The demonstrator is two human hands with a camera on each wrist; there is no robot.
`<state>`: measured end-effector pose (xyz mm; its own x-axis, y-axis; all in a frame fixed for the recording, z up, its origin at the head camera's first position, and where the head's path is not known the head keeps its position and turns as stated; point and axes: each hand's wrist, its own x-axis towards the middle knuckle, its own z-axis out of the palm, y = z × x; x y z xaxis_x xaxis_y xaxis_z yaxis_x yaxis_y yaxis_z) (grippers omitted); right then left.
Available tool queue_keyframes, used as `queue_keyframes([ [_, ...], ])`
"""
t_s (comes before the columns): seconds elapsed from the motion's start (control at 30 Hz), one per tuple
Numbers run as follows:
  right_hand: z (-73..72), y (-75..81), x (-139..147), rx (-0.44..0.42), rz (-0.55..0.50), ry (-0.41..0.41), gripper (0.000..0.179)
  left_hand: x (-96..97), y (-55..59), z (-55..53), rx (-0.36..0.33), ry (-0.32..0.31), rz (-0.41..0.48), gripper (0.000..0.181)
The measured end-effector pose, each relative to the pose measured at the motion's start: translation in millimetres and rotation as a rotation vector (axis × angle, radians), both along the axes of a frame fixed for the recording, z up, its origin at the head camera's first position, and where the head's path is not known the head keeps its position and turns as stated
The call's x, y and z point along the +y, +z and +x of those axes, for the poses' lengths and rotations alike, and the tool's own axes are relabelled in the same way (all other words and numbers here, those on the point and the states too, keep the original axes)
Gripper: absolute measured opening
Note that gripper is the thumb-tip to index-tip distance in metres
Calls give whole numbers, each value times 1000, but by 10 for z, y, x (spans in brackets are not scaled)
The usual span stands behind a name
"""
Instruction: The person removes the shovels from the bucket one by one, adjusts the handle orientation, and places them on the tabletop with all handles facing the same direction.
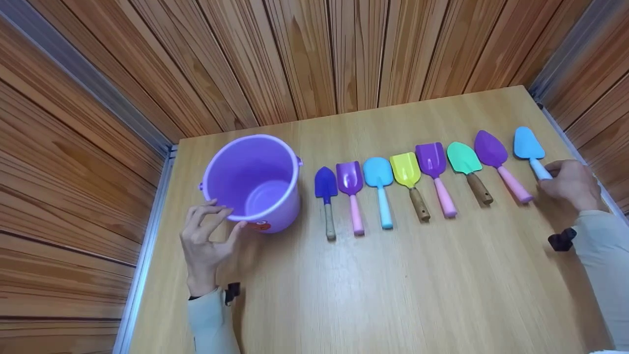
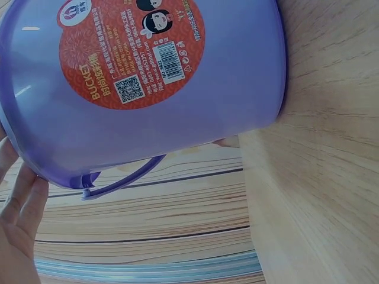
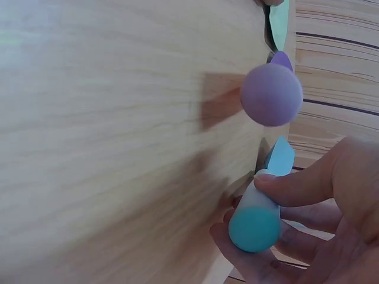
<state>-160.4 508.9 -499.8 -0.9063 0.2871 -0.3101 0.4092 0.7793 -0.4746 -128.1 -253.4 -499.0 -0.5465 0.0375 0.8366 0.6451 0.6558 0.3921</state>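
A purple bucket (image 1: 290, 209) with a red label (image 2: 95, 77) stands upright at the left of the table. My left hand (image 1: 206, 243) pinches its near-left rim, thumb outside and fingertips over the edge. At the far right end of a row of toy shovels lies a blue shovel (image 1: 528, 143), blade pointing away. My right hand (image 1: 572, 184) holds its pale blue handle (image 3: 254, 228), thumb on one side and fingers curled round the other. Beside it lies a purple trowel (image 1: 491, 149) with a pink handle.
Several more shovels continue the row leftward: a green one (image 1: 463, 157), a yellow one (image 1: 406, 168), a light blue one (image 1: 378, 172) and a dark blue one (image 1: 325, 182) nearest the bucket. Wood-patterned walls (image 1: 309, 59) enclose the table (image 1: 373, 290) at the back and sides.
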Motion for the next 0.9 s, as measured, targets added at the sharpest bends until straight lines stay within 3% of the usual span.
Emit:
queue_keyframes([
  [0.23,45,4,17,20,-15,-26,59,-1,26,-9,3,0,-16,39],
  [0.53,40,-4,-36,-3,-82,-28,60,-24,71,36,-36,57,-61,41],
  [0.77,-34,42,-61,0,-67,-6,66,-20,219,-12,-110,84,-116,44],
  [0.9,-99,109,-144,46,21,38,80,87,346,-94,-190,90,-147,49],
])
